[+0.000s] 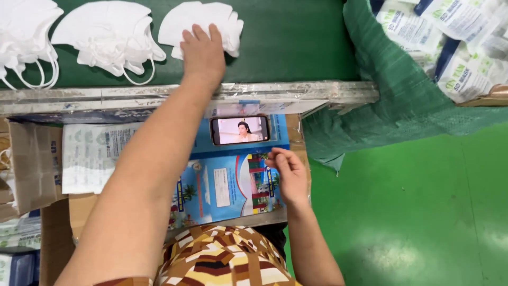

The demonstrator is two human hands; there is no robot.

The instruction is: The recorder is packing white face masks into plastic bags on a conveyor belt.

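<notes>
Left hand point(202, 53) flat, fingers spread, on white mask stack point(198, 21); press evenly, gather whole stack. Right hand point(288, 175) half-curled, empty, touching blue carton point(222, 185) near phone point(241, 130).

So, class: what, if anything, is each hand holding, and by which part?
The left hand lies flat on a white mask, pressing its lower edge, not gripping. The right hand holds nothing clearly; its fingertips touch the blue packet.

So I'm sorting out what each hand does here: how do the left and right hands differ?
The left hand reaches far out, palm down on a white mask on the green belt; the right hand stays close, fingers curled at the blue printed packet. Left arm is stretched, right is bent. Both are bare.
</notes>
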